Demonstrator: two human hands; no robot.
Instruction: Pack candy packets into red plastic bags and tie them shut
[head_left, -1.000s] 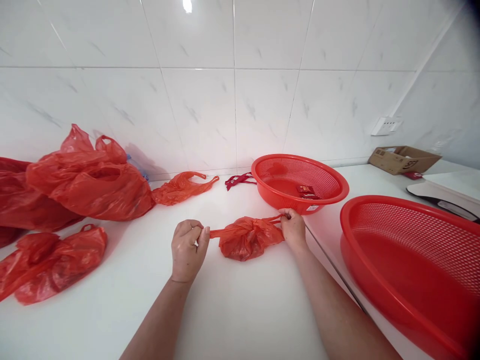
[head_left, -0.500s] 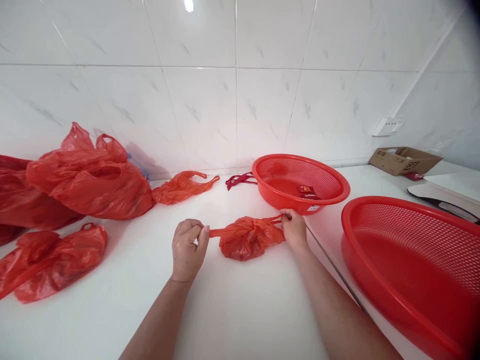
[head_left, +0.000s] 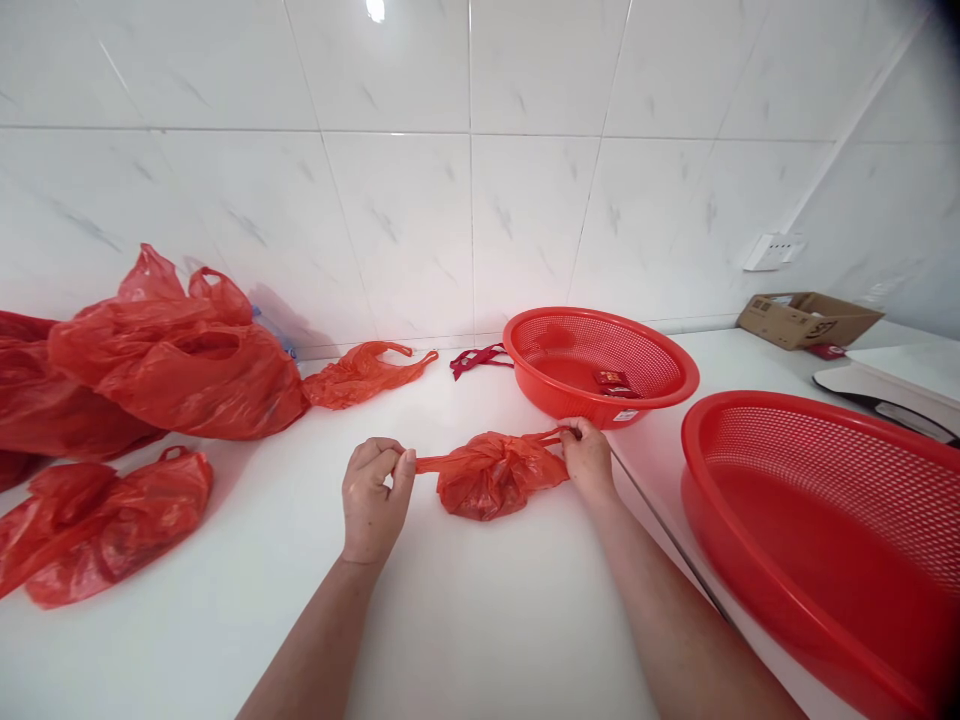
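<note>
Right there on the worktop (head_left: 495,620), near its middle, sits a small knotted red plastic bag (head_left: 484,488), its handles drawn out sideways. The person's left hand (head_left: 375,495) has its fingers pinched closed on one handle; the right hand (head_left: 589,460) grips the other, fingers likewise closed. Just behind the right hand stands a red mesh basket (head_left: 551,398) holding small red packets (head_left: 615,384). Farther right I see a larger basket (head_left: 739,545), and well off left, bulging red bags (head_left: 187,375).
</note>
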